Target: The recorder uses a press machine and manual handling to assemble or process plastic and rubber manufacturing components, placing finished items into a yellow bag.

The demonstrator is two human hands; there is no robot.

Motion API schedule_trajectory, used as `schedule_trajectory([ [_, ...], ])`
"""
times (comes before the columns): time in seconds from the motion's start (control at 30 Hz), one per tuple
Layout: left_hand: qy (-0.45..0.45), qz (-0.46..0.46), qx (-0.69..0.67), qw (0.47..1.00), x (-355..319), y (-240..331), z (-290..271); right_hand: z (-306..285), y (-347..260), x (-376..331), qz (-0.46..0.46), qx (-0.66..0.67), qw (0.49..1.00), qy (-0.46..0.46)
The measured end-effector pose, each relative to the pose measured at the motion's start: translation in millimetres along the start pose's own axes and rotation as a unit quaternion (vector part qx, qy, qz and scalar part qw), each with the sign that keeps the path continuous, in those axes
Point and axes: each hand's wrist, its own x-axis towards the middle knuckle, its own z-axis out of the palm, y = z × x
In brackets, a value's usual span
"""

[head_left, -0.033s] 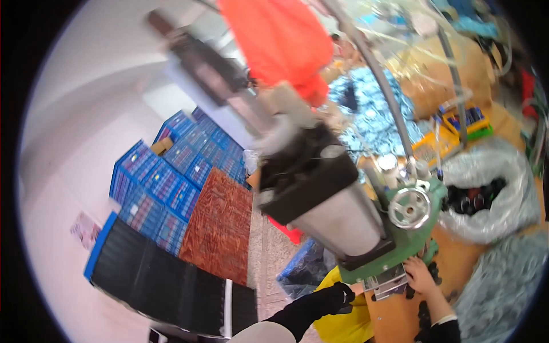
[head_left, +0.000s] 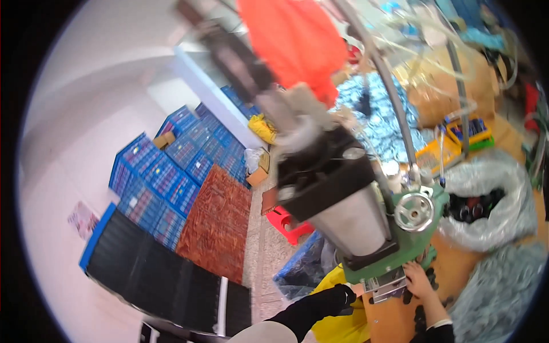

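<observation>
A green bench press [head_left: 394, 251] with a silver cylinder [head_left: 354, 226] and a round handwheel [head_left: 414, 211] stands over a metal fixture [head_left: 386, 284] at the table edge. My right hand [head_left: 420, 282] lies at the fixture's right end, fingers stretched out toward it beneath the press. On the fixture's left side is my left hand [head_left: 358, 290], in a black sleeve; its fingers are hidden. Small dark round pieces [head_left: 420, 314] lie on the tabletop beside my right hand. What sits inside the fixture is too small to make out.
A clear plastic bag of dark parts [head_left: 472, 208] stands right of the press, with grey plastic sheeting [head_left: 497, 297] nearer. Yellow cloth [head_left: 343, 320] hangs by the table's left edge. A red stool [head_left: 289, 226] and stacked blue crates [head_left: 154, 177] are farther left.
The view has shifted slightly, so the press appears a little farther right and more of the red stool shows. Both hands keep their places at the fixture.
</observation>
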Motion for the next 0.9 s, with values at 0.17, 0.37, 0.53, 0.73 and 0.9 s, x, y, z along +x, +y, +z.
schedule_trajectory([
  [0.17,0.057,0.042,-0.106,0.992,-0.7,-20.1,21.2,3.1,-19.6,2.5,0.083,0.041,0.996,-0.003],
  [0.37,0.059,0.132,-0.193,0.971,12.8,-27.9,62.7,8.6,-1.8,-0.4,0.156,-0.131,0.970,-0.130],
  [0.53,0.035,0.167,-0.249,0.953,17.8,-38.4,92.6,14.3,-5.8,14.8,0.002,-0.090,0.996,-0.003],
  [0.73,-0.003,0.165,-0.290,0.943,20.6,-26.8,141.0,30.0,55.8,5.5,0.109,0.061,0.986,-0.106],
  [0.9,-0.017,0.172,-0.328,0.929,24.7,-28.5,170.0,26.7,18.6,10.5,0.089,0.022,0.995,-0.039],
])
